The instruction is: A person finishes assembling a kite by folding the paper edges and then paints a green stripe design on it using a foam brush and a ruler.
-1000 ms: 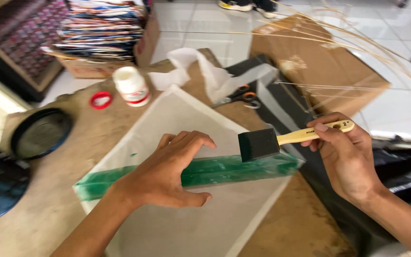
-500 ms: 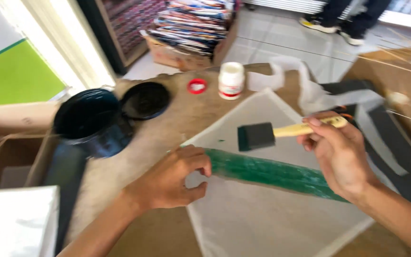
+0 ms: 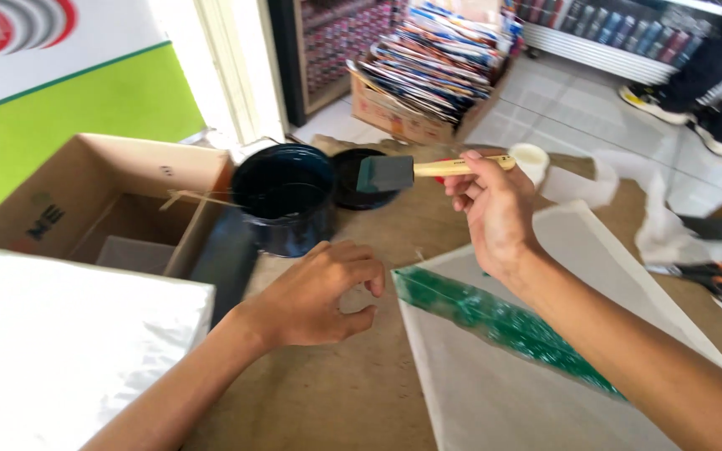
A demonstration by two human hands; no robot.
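Right hand (image 3: 495, 209) grips a wooden-handled dark foam brush (image 3: 386, 173) level beside the open dark paint can (image 3: 286, 196), handy for loading. Left hand (image 3: 319, 292), loosely curled and empty, hovers by the white sheet's (image 3: 545, 367) green-painted band (image 3: 495, 321).

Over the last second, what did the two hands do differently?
The left hand lifted off the green strip and now hovers, curled, over the brown board. The right hand carried the foam brush away from the strip toward the dark paint can. The brush stays gripped; the strip stays on the white sheet.
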